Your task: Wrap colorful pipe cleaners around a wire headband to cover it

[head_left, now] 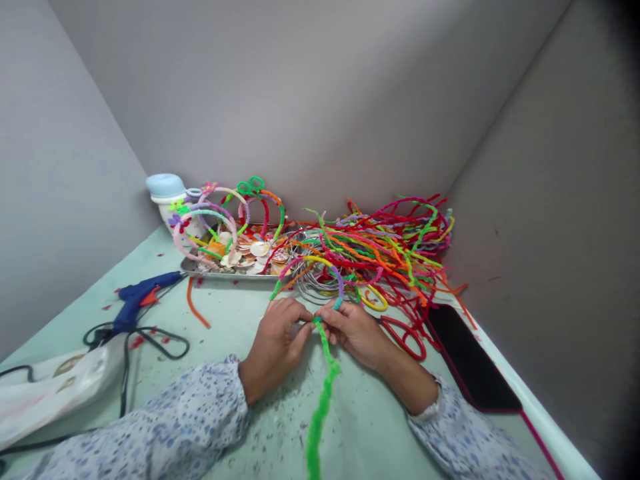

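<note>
A headband (341, 280) wrapped in bands of green, pink, yellow, purple and blue pipe cleaner arches up behind my fingers. My right hand (356, 331) is closed round its near blue end. From between my fingertips a bright green pipe cleaner (320, 413) hangs down toward the front of the table. My left hand (281, 343) pinches at the upper end of this green strand, with its fingertips almost meeting those of the right. The exact contact point is partly covered by the fingers.
A metal tray (240, 275) holds shells and finished headbands (207, 213). Behind my right hand lie a pile of pipe cleaners (390, 240), wire coils (310, 283) and red-handled scissors (407, 340). A phone (470, 360) is at right, a blue glue gun (135, 303) with its cord at left.
</note>
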The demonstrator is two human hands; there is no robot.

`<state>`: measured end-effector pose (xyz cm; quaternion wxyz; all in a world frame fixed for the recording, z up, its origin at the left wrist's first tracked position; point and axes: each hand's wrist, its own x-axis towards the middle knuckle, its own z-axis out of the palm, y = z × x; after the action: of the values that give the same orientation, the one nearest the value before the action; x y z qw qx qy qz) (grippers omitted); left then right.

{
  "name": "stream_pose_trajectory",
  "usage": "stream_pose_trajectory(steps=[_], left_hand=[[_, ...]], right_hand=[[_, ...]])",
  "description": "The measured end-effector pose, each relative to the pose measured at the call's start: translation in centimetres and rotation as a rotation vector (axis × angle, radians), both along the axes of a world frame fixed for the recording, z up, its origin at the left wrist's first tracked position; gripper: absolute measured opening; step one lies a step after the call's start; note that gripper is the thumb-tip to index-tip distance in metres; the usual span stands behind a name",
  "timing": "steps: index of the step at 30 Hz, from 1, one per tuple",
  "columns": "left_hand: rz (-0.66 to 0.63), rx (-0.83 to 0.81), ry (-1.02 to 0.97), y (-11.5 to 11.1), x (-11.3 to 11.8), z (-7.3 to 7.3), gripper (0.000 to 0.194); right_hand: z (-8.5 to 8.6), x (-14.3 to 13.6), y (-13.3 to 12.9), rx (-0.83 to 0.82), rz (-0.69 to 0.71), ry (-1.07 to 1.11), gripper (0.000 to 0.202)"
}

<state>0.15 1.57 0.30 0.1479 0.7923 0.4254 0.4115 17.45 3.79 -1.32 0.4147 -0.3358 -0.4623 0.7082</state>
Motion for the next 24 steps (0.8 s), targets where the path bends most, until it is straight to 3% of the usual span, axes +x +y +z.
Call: stream_pose_trajectory(steps=[8,18,24], left_hand=[[-0.006,0.010,-0.025,0.3,0.0,-0.5,0.006],[-0.015,-0.051,-0.068,0.5,0.1,-0.4,0.008],[0.021,0.013,-0.030,0.7,0.0,-0.6,0.006]], right_hand=[[0.3,-0.1,-0.1,-0.017,-0.053,-0.007,0.027],[-0.9,0.2,0.2,0.016,-0.018,-0.002,0.025],[-1.0,0.2,0.2,0.022,-0.033,-0.019,0.025]])
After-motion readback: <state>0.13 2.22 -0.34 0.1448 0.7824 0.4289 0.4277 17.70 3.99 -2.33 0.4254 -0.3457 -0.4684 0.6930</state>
